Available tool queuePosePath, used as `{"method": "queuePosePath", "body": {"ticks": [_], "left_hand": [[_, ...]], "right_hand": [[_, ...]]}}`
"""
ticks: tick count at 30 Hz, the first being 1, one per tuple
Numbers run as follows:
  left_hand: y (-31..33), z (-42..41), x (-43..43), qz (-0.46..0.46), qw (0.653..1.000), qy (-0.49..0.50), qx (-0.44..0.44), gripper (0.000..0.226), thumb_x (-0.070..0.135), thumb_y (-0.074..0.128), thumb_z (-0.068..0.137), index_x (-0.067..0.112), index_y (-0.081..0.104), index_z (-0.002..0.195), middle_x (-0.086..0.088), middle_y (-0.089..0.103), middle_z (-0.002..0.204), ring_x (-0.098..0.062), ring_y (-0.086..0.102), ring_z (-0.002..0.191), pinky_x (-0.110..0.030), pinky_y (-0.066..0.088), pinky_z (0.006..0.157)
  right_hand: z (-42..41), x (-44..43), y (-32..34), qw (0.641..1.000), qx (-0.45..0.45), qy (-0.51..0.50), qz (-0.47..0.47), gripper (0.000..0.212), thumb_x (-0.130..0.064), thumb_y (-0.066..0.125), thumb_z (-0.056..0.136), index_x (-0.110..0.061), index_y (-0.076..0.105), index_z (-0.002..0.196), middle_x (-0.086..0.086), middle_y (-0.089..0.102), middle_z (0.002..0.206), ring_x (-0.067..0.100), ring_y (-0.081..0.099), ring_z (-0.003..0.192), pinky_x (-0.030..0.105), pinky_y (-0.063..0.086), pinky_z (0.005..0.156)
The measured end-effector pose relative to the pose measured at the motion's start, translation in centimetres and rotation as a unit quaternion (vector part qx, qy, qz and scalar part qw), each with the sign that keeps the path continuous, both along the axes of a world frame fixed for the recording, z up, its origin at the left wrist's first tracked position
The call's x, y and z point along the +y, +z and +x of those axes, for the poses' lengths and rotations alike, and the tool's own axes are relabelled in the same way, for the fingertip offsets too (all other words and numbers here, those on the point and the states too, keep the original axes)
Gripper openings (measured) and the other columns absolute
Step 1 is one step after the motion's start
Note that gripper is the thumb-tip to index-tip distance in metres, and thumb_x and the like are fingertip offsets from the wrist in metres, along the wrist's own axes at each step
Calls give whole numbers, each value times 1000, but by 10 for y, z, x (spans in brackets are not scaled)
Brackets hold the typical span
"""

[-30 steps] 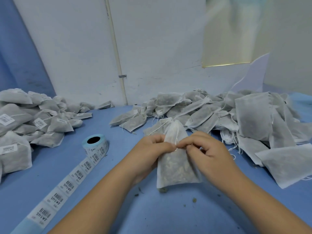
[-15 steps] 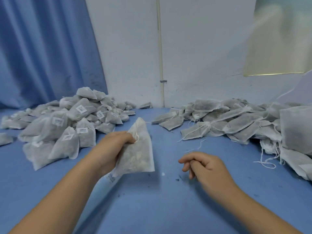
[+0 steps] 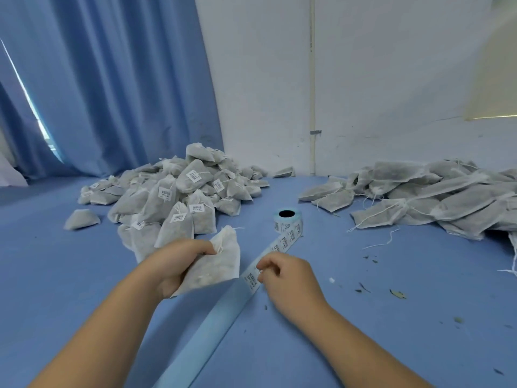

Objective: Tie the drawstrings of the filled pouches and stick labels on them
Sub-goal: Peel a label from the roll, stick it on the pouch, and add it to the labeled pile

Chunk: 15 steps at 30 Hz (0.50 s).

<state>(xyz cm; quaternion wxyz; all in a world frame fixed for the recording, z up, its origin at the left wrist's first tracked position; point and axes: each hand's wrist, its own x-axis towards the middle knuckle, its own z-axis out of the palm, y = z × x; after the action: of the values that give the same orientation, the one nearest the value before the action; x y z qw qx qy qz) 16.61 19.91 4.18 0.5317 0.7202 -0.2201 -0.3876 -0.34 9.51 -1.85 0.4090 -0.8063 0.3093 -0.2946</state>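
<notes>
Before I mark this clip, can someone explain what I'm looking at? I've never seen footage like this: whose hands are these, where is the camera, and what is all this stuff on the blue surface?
There is no machine here: a person wears a wide-angle camera on the head, looking down at their own bare hands. The left hand holds a filled white pouch. The right hand pinches at a label on the label strip, which unrolls from the label roll. On the blue table, the left pile holds pouches that carry barcode labels; the right pile shows none, with loose strings trailing. Dry crumbs lie scattered at the right.
</notes>
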Motion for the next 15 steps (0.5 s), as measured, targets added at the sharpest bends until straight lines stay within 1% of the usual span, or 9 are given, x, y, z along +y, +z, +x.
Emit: {"method": "queuePosePath", "body": {"ticks": [1, 2, 4, 6, 7, 10, 11, 13, 15], "left_hand": [[-3, 3, 2, 4, 1000, -8, 11, 36, 4, 52, 91, -12, 60, 122, -31, 63, 122, -31, 61, 97, -37, 45, 80], [-7, 4, 3, 7, 1000, -17, 24, 38, 4, 51, 91, -12, 59, 124, -31, 60, 126, -29, 61, 93, -35, 46, 76], [-14, 6, 3, 6, 998, -23, 54, 36, 3, 49, 92, -11, 60, 123, -30, 62, 125, -24, 66, 74, -27, 51, 61], [-21, 6, 1, -6, 994, -35, 99, 29, 0, 46, 91, -7, 65, 112, -26, 68, 109, -20, 65, 55, -22, 50, 47], [-25, 6, -1, -10, 992, -43, 114, 26, -1, 45, 90, -4, 68, 101, -22, 69, 98, -20, 64, 51, -22, 49, 45], [-34, 7, -5, -18, 991, -58, 120, 30, -2, 46, 87, 1, 69, 67, -13, 64, 68, -20, 61, 47, -23, 48, 44], [-34, 6, -6, -19, 991, -59, 118, 29, -2, 47, 86, 1, 68, 66, -13, 63, 67, -20, 60, 48, -23, 49, 45], [-33, 3, -7, -20, 990, -66, 121, 17, -1, 48, 85, -2, 66, 82, -15, 63, 79, -21, 60, 53, -25, 49, 47], [-32, 0, -7, -21, 988, -74, 132, 21, 0, 48, 85, -3, 62, 101, -17, 61, 96, -22, 61, 59, -25, 49, 49]], "right_hand": [[0, 2, -6, 999, 34, 4, -40, 23, -18, 49, 88, -29, 68, 94, -6, 70, 85, 15, 66, 78, 30, 53, 75], [0, 3, -10, 995, 61, 5, -78, 24, -21, 49, 89, -28, 68, 101, -8, 68, 89, 14, 64, 82, 30, 52, 78], [-1, 2, -13, 990, 76, 6, -117, 25, -23, 50, 89, -27, 68, 106, -9, 65, 93, 12, 61, 85, 29, 50, 80], [-1, 2, -15, 989, 76, 1, -130, 25, -24, 52, 90, -26, 68, 109, -11, 63, 92, 10, 59, 86, 28, 49, 81], [-1, 2, -15, 988, 77, 0, -137, 25, -24, 52, 90, -26, 68, 110, -11, 62, 92, 10, 59, 87, 27, 49, 82], [2, 2, -16, 986, 71, -2, -152, 24, -26, 54, 91, -25, 68, 110, -9, 63, 94, 10, 58, 88, 28, 48, 82], [3, 2, -17, 985, 69, -2, -160, 23, -27, 54, 90, -25, 69, 108, -8, 63, 94, 11, 58, 87, 29, 48, 81], [6, 5, -18, 983, 60, -2, -172, 20, -27, 55, 90, -26, 70, 102, -8, 64, 91, 11, 58, 85, 30, 48, 78], [7, 7, -19, 984, 46, -5, -170, 18, -26, 55, 89, -27, 71, 98, -8, 65, 88, 10, 58, 82, 29, 48, 75]]}}
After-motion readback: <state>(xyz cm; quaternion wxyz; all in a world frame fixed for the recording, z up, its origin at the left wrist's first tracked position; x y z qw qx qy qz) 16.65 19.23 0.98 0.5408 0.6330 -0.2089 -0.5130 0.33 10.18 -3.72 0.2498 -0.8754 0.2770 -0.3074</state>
